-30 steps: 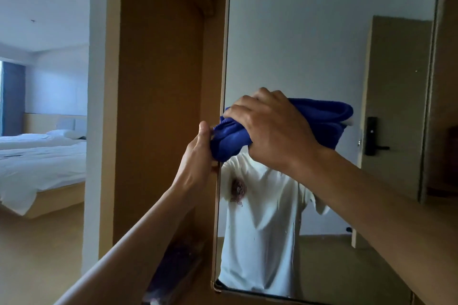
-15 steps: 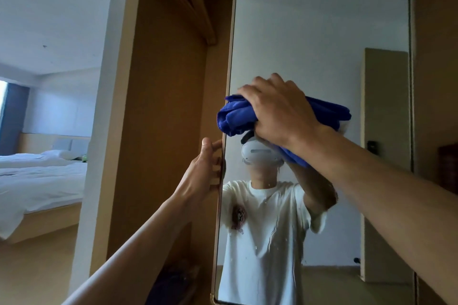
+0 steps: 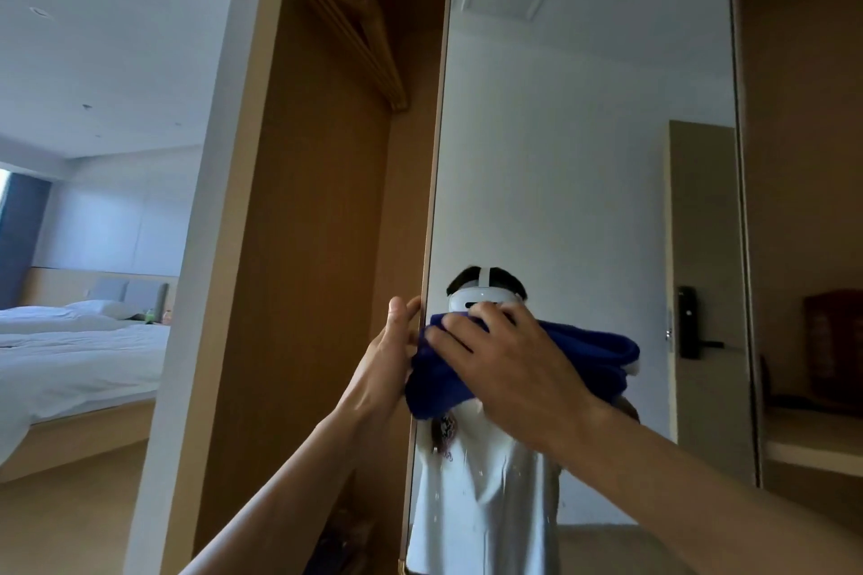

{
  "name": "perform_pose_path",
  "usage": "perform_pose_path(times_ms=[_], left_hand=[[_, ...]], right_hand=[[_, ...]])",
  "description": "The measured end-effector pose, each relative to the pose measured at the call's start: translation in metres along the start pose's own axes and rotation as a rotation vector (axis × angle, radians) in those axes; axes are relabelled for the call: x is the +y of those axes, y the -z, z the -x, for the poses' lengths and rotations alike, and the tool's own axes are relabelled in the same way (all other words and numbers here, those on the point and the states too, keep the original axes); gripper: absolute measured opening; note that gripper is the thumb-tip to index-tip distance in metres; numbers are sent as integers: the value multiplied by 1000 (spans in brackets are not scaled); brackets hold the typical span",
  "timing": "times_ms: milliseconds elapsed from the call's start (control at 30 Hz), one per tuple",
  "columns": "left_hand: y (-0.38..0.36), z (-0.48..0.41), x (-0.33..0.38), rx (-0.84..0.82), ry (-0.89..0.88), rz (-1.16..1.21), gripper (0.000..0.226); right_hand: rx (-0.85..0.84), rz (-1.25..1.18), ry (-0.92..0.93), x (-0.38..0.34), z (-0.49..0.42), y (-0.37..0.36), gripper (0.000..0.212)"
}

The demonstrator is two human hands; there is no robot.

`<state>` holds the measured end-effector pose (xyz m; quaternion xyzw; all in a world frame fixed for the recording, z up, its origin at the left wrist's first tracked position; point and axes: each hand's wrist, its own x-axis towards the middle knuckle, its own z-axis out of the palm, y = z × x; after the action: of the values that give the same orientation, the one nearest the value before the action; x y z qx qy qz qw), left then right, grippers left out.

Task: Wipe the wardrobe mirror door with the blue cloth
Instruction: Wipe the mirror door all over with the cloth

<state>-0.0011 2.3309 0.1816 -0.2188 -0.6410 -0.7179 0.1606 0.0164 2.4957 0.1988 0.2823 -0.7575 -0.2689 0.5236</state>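
dim, soft daylight from the far-left window, wide-angle bowing at the edges, slight softness

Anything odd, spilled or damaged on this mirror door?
Nothing is damaged or askew. The only thing that stands out is what look like droplets and thin streaks on the mirror below the cloth, not yet wiped.

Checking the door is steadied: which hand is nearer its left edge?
Left. The left hand grips the mirror door edge; the right hand presses the blue cloth on the glass beside it.
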Motion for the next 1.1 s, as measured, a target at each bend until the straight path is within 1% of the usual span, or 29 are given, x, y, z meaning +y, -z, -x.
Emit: perform_pose_path(times_ms=[33, 100, 167, 233, 267, 367, 467, 567, 633, 700, 800, 833, 933, 1000, 1033, 1100], left_hand=[[1, 1, -2, 0, -14, -11, 52], [3, 3, -5, -1, -35, -63, 60], [3, 6, -5, 11, -53, -85, 68], [4, 9, -3, 9, -60, -93, 74], [3, 10, -2, 14, -59, -96, 72], [3, 12, -4, 7, -42, -67, 62], [-1, 17, -11, 21, -47, -70, 58], [-2, 21, -20, 24, -7, -27, 60], [-2, 26, -21, 11, -4, -17, 59], [-2, 30, -18, 7, -3, -14, 55], [-3, 33, -16, 16, -33, -48, 39], [-3, 33, -15, 17, -44, -69, 39], [-3, 35, -14, -3, -50, -107, 62], [-1, 37, -13, -19, -53, -97, 63], [-1, 38, -13, -25, -60, -86, 61], [0, 38, -16, -16, -62, -68, 57]], right_hand=[[22, -7, -11, 7, -4, 4, 65], [77, -6, -101, 29, -18, 16, 69], [128, -5, -205, 55, -31, 30, 67], [157, -48, -261, 74, -38, 40, 63], [162, -81, -273, 76, -39, 42, 62], [121, -143, -236, 55, -27, 31, 59], [73, -136, -128, 11, -4, 12, 57], [-16, -105, -1, -23, 19, -4, 49], [-71, -69, 37, -32, 28, -8, 52], [-63, -36, 32, -29, 27, -6, 54], [5, 0, -35, -9, 11, 6, 51], [34, 10, -78, 4, 4, 11, 52], [89, 21, -249, 44, -11, 24, 59], [111, 12, -326, 53, -12, 27, 61], [114, 4, -336, 49, -11, 26, 61], [85, 7, -285, 25, -3, 19, 62]])
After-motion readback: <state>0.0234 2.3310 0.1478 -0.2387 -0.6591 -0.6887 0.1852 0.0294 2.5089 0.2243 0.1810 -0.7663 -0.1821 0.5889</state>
